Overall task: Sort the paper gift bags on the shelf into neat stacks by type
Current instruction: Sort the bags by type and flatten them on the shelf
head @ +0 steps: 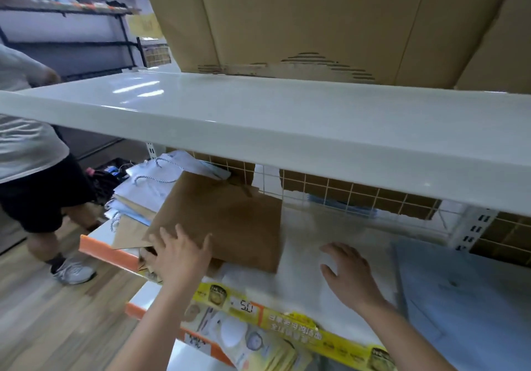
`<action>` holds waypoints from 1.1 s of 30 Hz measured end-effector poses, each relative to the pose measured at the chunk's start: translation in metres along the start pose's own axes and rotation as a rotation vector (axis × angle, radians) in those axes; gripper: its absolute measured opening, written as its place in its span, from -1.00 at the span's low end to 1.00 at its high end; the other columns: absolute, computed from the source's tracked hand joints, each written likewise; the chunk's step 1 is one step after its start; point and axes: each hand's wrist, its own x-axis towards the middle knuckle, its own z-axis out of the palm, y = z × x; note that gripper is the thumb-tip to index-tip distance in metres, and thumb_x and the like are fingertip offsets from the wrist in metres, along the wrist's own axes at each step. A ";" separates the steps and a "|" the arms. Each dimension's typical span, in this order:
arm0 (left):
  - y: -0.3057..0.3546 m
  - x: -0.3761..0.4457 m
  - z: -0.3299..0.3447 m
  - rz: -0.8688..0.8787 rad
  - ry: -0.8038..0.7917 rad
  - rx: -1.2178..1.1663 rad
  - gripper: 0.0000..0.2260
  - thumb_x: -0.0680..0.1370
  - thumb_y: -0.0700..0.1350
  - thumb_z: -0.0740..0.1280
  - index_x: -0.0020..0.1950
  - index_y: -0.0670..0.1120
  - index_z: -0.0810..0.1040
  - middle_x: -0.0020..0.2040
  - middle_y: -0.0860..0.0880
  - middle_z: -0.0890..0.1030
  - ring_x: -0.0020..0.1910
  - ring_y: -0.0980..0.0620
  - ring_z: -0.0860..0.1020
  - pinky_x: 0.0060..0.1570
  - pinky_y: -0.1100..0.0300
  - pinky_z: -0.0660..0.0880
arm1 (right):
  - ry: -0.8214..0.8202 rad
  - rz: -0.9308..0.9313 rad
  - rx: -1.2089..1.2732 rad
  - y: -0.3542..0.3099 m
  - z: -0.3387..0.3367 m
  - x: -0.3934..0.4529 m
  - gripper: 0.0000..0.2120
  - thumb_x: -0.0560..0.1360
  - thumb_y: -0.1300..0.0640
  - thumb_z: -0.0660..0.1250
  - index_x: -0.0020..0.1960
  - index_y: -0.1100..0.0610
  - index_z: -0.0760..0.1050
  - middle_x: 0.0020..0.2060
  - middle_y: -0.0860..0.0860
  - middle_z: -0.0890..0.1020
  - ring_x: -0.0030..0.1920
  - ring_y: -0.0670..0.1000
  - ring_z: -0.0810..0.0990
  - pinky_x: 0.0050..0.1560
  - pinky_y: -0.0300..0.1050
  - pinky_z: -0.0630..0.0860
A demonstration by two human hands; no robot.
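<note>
A flat brown paper bag (224,221) lies on top of a stack at the left of the white shelf (316,244). My left hand (179,255) grips its near edge, fingers spread on top and the thumb beside them. Behind it leans a messy pile of white and pale blue bags (149,186) with twisted cord handles. My right hand (349,273) hovers over the bare shelf to the right of the brown bag, fingers relaxed, holding nothing. A pale blue flat bag (465,299) lies at the shelf's right end.
An upper white shelf (258,123) overhangs closely, carrying large cardboard boxes (316,17). A wire grid backs the lower shelf (359,198). Yellow price strip (287,322) runs along the front edge. A person in dark shorts (37,186) stands on the wooden floor at left.
</note>
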 end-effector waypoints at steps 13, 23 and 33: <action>-0.023 0.098 -0.004 0.060 -0.086 -0.110 -0.34 0.36 0.29 0.41 0.14 -0.18 0.32 0.14 -0.19 0.54 0.14 -0.20 0.54 0.04 -0.01 0.41 | 0.066 0.189 0.044 -0.056 0.034 0.032 -0.64 0.58 0.01 0.19 0.37 -0.04 0.35 0.36 -0.07 0.39 0.39 -0.01 0.32 0.34 -0.05 0.28; -0.075 0.172 -0.048 0.174 -0.310 -1.161 -0.82 0.51 -0.26 0.36 -0.15 -0.01 0.45 -0.17 -0.11 0.57 -0.21 -0.12 0.56 -0.15 0.08 0.47 | 0.447 0.435 0.198 -0.130 0.058 0.046 -0.78 0.54 0.19 0.24 0.16 0.12 0.52 0.16 0.08 0.56 0.17 0.12 0.51 0.13 -0.03 0.45; -0.140 0.225 -0.081 -0.038 -0.291 -1.392 -0.88 0.54 -0.25 0.31 0.03 -0.08 0.47 -0.17 -0.14 0.53 -0.48 0.06 0.52 -0.65 0.34 0.40 | 0.153 0.374 0.431 -0.225 0.090 0.085 -0.74 0.55 0.03 0.29 0.20 0.07 0.53 0.07 -0.03 0.61 0.11 -0.02 0.57 0.10 -0.18 0.47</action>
